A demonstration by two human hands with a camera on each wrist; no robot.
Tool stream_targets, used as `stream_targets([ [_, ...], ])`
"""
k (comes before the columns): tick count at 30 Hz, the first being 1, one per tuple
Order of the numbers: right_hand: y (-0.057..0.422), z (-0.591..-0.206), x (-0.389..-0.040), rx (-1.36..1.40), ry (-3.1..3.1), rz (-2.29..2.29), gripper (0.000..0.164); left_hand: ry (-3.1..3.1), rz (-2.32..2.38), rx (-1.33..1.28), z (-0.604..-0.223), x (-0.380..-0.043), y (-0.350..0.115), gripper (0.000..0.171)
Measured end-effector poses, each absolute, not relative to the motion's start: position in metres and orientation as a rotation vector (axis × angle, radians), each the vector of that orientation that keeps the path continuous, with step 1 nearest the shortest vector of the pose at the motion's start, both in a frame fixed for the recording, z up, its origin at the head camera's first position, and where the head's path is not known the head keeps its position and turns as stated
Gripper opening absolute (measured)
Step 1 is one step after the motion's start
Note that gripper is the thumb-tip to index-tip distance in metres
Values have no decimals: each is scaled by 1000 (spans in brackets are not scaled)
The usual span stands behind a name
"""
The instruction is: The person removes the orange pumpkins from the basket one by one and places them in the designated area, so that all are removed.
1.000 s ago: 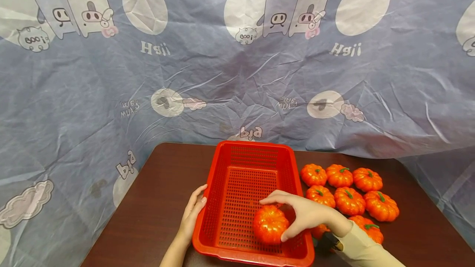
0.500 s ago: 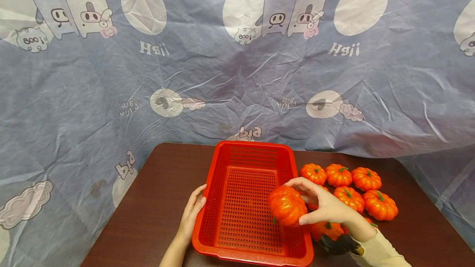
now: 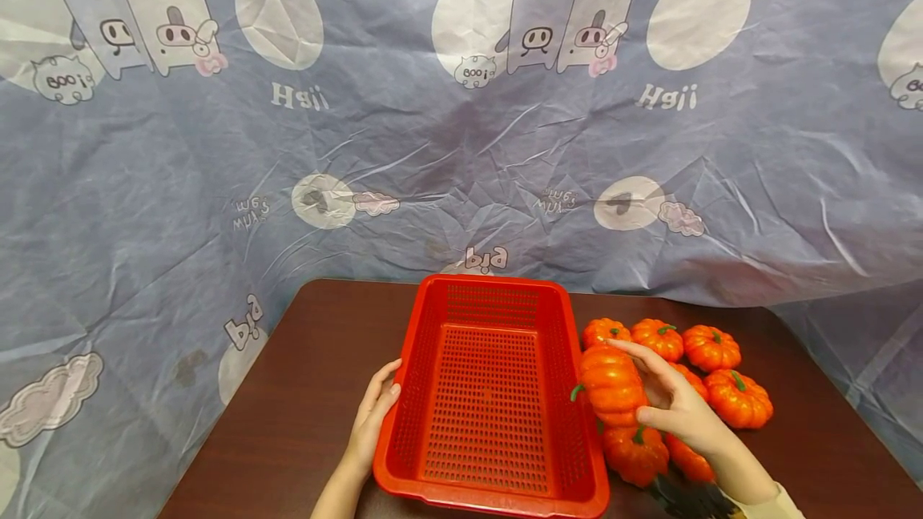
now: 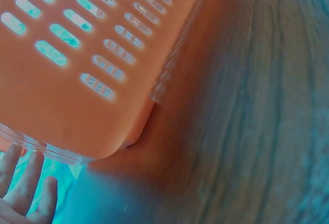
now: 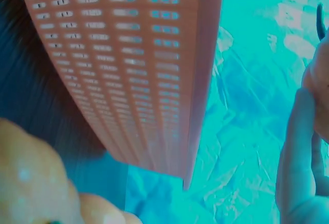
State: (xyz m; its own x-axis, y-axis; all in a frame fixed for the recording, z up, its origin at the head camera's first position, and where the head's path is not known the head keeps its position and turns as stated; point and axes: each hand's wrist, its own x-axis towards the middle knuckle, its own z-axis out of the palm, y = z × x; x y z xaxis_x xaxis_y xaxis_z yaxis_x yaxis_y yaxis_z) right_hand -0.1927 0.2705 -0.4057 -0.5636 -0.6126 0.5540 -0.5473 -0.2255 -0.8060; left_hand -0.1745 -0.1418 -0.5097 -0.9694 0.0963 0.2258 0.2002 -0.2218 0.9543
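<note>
An orange toy pumpkin (image 3: 613, 385) with a green stem is held in my right hand (image 3: 681, 407), fingers over its top and thumb below. It hangs just past the right rim of a red perforated plastic basket (image 3: 497, 507), its stem pointing left. At the right edge of the right wrist view, the pumpkin (image 5: 322, 93) is partly cut off beside the fingers (image 5: 298, 147). My left hand (image 3: 371, 415) touches the basket's left rim with fairly straight fingers. The left wrist view shows those fingertips (image 4: 35, 162) at the rim, near a basket corner.
Several more orange pumpkins (image 3: 739, 399) stand in rows on the dark brown table (image 3: 288, 391), right of the basket. Some are partly hidden by my right hand. A dark object (image 3: 692, 495) lies near my right wrist. A printed blue-grey sheet (image 3: 461, 134) hangs behind the table.
My right hand has lifted the pumpkin up from inside the basket and carried it right, past the rim, turning it so its stem points left. My left hand stays on the rim.
</note>
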Motion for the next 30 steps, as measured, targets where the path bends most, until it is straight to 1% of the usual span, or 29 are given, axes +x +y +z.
stream_targets([
  [8,295,-418,-179,-1296,1948,-2119,55,-1926,-2370,-347,-509,-174,-141,42],
  [13,307,-423,-174,-1283,1935,-2199,53,-1914,-2377,-347,-509,-174,-141,42],
  [19,327,-437,-172,-1262,1884,-2271,55,-1909,-2380,-360,-510,-174,-141,42],
  [23,338,-440,-165,-1175,1901,-2312,57,-1908,-2380,-360,-510,-175,-141,42],
  [26,341,-436,-155,-1077,1959,-2337,64,-1907,-2379,-356,-510,-175,-141,42],
  [30,348,-437,-147,-1067,1979,-2381,73,-1911,-2377,-349,-510,-175,-141,42],
])
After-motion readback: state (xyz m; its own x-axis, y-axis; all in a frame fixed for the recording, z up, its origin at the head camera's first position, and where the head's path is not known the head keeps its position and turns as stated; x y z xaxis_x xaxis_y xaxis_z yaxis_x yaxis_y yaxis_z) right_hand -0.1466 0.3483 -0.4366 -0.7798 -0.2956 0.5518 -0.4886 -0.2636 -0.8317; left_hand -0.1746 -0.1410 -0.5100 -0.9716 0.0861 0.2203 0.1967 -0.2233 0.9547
